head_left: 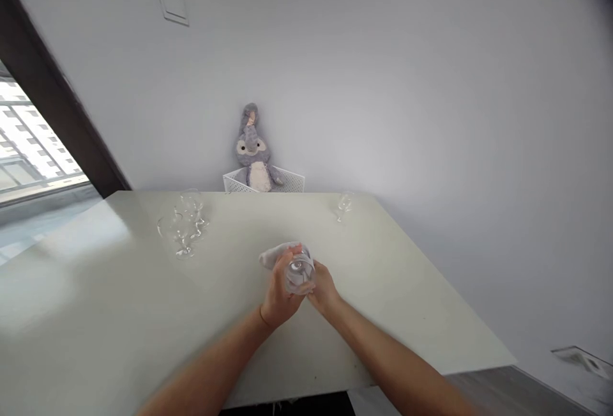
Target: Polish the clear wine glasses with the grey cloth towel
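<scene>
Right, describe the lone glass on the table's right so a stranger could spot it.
Past the table, a grey toy sits against the wall. Right of it, near the table's far edge, is a clear, stemmed glass. It stands alone, unlike the grouped glasses at left and the held glass.

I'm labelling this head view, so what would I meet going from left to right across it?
Window, grouped clear glasses, plush toy, held clear glass, single stemmed glass.

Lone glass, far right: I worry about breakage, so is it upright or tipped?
Upright: the glass stands foot down on the table, bowl above.
</scene>
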A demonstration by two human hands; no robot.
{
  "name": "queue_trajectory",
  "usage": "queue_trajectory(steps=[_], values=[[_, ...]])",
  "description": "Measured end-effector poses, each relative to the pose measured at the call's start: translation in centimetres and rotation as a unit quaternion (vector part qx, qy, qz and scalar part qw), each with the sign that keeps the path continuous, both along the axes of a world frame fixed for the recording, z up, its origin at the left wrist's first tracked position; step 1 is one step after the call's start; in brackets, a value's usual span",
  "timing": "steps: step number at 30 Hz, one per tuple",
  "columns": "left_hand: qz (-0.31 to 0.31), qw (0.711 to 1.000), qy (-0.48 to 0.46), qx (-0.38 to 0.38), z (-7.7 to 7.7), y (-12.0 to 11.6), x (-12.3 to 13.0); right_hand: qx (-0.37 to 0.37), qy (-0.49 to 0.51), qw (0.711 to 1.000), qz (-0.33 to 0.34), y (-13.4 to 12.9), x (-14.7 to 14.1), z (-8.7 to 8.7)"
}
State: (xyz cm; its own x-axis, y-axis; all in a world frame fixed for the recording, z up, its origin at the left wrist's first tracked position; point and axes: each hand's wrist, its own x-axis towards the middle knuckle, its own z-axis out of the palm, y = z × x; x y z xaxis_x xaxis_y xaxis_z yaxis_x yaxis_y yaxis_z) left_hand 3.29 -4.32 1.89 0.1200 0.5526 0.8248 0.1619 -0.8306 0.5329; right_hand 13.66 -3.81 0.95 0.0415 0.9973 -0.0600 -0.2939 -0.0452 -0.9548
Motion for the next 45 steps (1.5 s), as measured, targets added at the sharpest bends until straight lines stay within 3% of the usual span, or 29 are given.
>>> queue_trajectory(steps=[2, 4, 8, 11, 15, 18, 20, 22, 24, 28, 31, 36, 41, 45], values=[[0.040, 0.999, 0.016, 0.019, 0.1, 0.6, -0.4, 0.030, -0.046, 0.998, 0.036, -0.4, -0.3, -0.4], [0.078, 0.997, 0.015, 0.021, 0.2, 1.2, -0.9, 0.075, -0.164, 0.981, 0.064, -0.7, -0.4, -0.7], [0.134, 0.991, -0.001, 0.020, 0.6, 2.2, -2.0, 0.173, -0.432, 0.882, 0.070, -1.1, 0.4, -0.5], [0.151, 0.988, 0.009, 0.031, 0.6, 2.4, -2.2, 0.188, -0.507, 0.841, 0.004, -0.9, 1.8, 0.8], [0.120, 0.991, 0.032, 0.056, 0.3, 1.8, -1.5, 0.194, -0.493, 0.841, -0.110, -0.3, 3.5, 2.2], [0.085, 0.993, 0.059, 0.064, 0.0, 0.9, -0.6, 0.276, -0.451, 0.847, -0.046, -0.6, 3.4, 2.1], [0.057, 0.991, 0.097, 0.072, -0.2, 0.4, -0.1, 0.289, -0.413, 0.863, 0.012, -0.7, 2.9, 1.6], [0.052, 0.987, 0.138, 0.068, -0.4, 0.0, 0.3, 0.259, -0.382, 0.887, 0.005, -0.3, 2.7, 1.0], [0.073, 0.981, 0.176, 0.027, -0.6, 0.0, 0.5, 0.206, -0.390, 0.896, -0.050, 0.9, 3.6, 0.7], [0.106, 0.965, 0.221, -0.089, -1.3, 0.6, 0.4, 0.025, -0.488, 0.854, -0.177, 4.9, 8.3, 0.9], [0.116, 0.963, 0.207, -0.130, -1.9, 1.2, 0.2, -0.048, -0.504, 0.834, -0.221, 7.5, 12.3, 1.0], [0.112, 0.960, 0.186, -0.176, -2.3, 1.8, 0.1, -0.102, -0.496, 0.828, -0.239, 9.8, 15.4, 0.2], [0.102, 0.961, 0.171, -0.193, -2.4, 1.7, 0.1, -0.115, -0.487, 0.833, -0.238, 10.9, 15.6, -0.1], [0.065, 0.971, 0.104, -0.204, -1.8, 1.7, -0.2, -0.118, -0.488, 0.828, -0.248, 10.0, 15.6, 0.2]])
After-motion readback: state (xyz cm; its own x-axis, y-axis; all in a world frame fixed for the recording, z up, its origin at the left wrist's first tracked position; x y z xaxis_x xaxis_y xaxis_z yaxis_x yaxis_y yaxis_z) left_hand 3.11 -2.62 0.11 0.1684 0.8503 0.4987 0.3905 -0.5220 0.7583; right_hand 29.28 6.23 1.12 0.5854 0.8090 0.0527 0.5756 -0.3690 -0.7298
